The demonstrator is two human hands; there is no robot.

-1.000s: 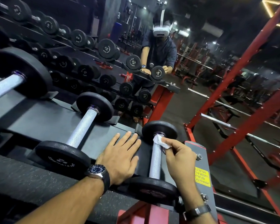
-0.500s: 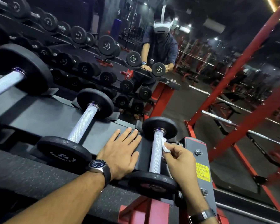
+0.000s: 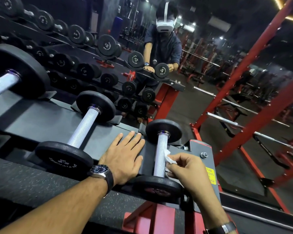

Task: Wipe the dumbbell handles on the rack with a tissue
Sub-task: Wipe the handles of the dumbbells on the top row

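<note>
Rack (image 3: 46, 122): long dark shelf running from the left edge toward the right end, red frame below, partly cut off at the bottom. Mirror (image 3: 210, 98) beyond its far edge, doubling the dumbbell rows; reflected tiers dim, markings unreadable.

Largest dumbbell (image 3: 15, 71) at the left edge: far plate and part of the handle showing, near end cut off. Middle dumbbell (image 3: 82, 130) lying whole across the shelf, knurled handle bare. Small dumbbell (image 3: 160, 159) at the right end of the rack, near plate over the front edge, its red marking too blurred to read.

Left hand (image 3: 123, 157): flat on the shelf between middle and small dumbbells, fingers straight and spread a little, palm down, holding nothing. Wristwatch (image 3: 100, 170) on that wrist.

Right hand (image 3: 186, 169): fingers curled, pinching a white tissue (image 3: 168, 157) against the right side of the small dumbbell's handle, near the middle to lower part. Most of the tissue hidden inside the grip; only a crumpled corner visible. Strap (image 3: 225, 228) on the right wrist, half cut off at the bottom.

Yellow label (image 3: 211, 175) on the grey end plate at the right end, partly covered by the right hand, wording incomplete. Bolt (image 3: 203, 155) above it.
</note>
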